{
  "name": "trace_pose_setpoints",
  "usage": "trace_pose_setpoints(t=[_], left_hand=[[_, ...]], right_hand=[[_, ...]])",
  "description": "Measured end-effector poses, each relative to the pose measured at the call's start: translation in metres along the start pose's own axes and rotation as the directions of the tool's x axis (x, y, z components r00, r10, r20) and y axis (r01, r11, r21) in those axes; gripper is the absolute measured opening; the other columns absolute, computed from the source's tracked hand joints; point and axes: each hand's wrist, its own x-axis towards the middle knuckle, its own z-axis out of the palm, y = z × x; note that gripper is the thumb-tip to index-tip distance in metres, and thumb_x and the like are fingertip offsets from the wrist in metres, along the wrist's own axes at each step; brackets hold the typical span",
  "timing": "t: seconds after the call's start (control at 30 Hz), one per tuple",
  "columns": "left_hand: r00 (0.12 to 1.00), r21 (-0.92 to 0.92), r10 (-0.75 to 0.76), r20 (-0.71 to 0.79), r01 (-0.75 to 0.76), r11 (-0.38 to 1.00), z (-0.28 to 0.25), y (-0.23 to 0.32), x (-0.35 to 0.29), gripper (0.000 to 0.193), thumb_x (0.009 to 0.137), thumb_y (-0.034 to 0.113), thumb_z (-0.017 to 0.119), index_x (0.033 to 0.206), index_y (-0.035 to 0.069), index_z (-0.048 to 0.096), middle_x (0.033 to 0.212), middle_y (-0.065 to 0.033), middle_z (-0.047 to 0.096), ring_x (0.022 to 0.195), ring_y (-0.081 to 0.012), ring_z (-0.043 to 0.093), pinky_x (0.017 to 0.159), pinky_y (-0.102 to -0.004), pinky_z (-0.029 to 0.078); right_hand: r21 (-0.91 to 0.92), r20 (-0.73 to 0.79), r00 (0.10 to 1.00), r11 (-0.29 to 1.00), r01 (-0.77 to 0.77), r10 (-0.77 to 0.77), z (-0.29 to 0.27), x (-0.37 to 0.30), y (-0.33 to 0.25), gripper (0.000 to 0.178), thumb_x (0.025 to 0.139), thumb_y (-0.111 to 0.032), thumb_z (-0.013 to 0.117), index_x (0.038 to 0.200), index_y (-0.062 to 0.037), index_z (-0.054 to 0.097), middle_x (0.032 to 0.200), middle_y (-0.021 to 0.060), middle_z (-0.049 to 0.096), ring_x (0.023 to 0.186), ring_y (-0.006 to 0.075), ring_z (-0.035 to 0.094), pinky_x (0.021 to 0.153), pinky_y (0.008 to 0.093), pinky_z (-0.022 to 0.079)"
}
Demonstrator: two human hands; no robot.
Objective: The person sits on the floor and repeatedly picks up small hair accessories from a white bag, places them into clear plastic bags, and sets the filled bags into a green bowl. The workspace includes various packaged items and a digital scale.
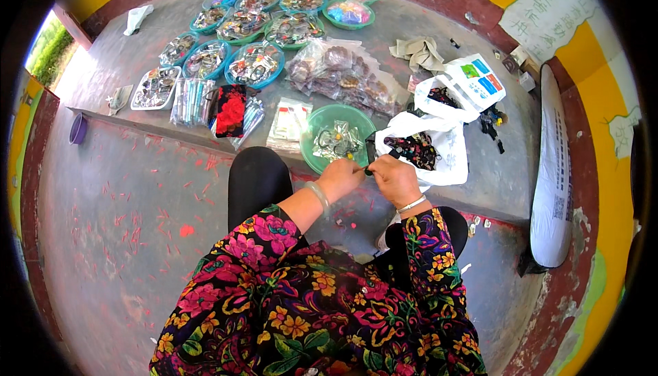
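My left hand, with a pale bangle on its wrist, and my right hand, with a white band on its wrist, meet in front of me. Their fingertips are pinched together on a small dark piece; what kind it is I cannot make out. A dark strap-like part shows just above the fingers. Beyond my left hand stands a round green basin holding small items in clear bags. Right of it, an open white plastic bag holds a heap of dark, multicoloured small items.
A second white bag stands behind the first. Clear packets lie beyond the basin, a white packet stack and a red-and-black pouch to its left. Several filled basins cover the raised ledge. A long pale package leans right.
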Motion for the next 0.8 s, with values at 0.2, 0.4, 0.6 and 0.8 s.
trace_pose_setpoints(t=[0.2,0.4,0.6,0.8], left_hand=[[0.999,-0.041,-0.034,0.033,0.035,0.999,0.010,-0.013,0.003,0.023,0.078,0.025,0.051,0.080,0.006,0.064,0.067,-0.0176,0.059,0.060,-0.0313,0.058,0.059,-0.0367,0.046],[0.996,-0.081,-0.020,0.092,0.028,0.996,0.011,-0.016,0.005,0.025,0.082,0.024,0.051,0.085,0.003,0.064,0.064,-0.0158,0.060,0.059,-0.0235,0.061,0.056,-0.0335,0.047],[0.984,-0.239,-0.064,0.164,0.102,0.965,0.013,-0.017,0.007,0.029,0.085,0.020,0.049,0.084,-0.006,0.061,0.064,-0.0124,0.061,0.064,-0.0159,0.062,0.055,-0.0291,0.049],[0.975,-0.359,-0.076,0.211,0.149,0.921,0.016,-0.020,0.007,0.027,0.086,0.016,0.049,0.085,-0.009,0.059,0.075,-0.0116,0.062,0.065,-0.0154,0.060,0.060,-0.0289,0.052]], right_hand=[[-0.080,0.074,0.997,0.997,0.000,0.006,0.001,-0.001,-0.001,0.006,0.072,-0.010,0.054,0.074,-0.0113,0.059,0.070,0.0058,0.056,0.065,0.0264,0.058,0.054,0.0371,0.046],[0.033,0.143,0.984,0.994,-0.108,0.102,0.000,-0.001,-0.001,0.008,0.072,-0.011,0.055,0.079,-0.0097,0.058,0.075,0.0075,0.059,0.069,0.0283,0.059,0.058,0.0373,0.046],[0.099,0.191,0.959,0.968,-0.230,0.208,-0.003,0.005,-0.007,0.015,0.073,-0.010,0.055,0.088,-0.0103,0.053,0.079,0.0093,0.061,0.072,0.0298,0.059,0.060,0.0380,0.046],[0.052,0.188,0.963,0.977,-0.205,0.192,-0.001,0.004,-0.009,0.019,0.072,-0.009,0.055,0.091,-0.0108,0.050,0.075,0.0107,0.061,0.072,0.0304,0.060,0.059,0.0392,0.045]])
